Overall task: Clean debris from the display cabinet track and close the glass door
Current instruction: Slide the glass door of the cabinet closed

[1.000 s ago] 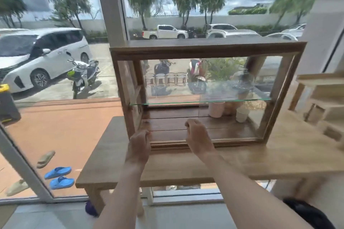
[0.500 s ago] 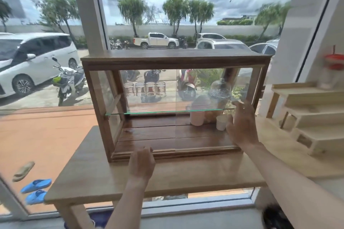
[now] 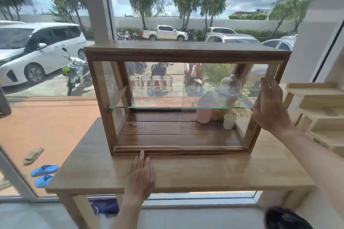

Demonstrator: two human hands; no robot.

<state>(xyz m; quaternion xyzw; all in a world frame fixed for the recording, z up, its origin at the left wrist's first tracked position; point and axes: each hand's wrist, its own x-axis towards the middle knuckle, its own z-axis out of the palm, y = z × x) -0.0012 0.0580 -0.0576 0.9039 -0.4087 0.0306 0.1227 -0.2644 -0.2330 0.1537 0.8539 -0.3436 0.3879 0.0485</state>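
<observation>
Right hand [image 3: 270, 109] flat on glass door [image 3: 219, 102]; track [image 3: 178, 148] runs left-right.

A brown wooden display cabinet with glass sides [image 3: 186, 52] stands along the back edge of a light wooden bench [image 3: 204, 171]. The left hand [image 3: 141, 174] lies flat on the bench, fingertips at the cabinet's bottom track [image 3: 186, 149] (left of centre). The right hand [image 3: 270, 106], fingers spread, presses the sliding glass door [image 3: 214, 132] near the cabinet's right post.
</observation>
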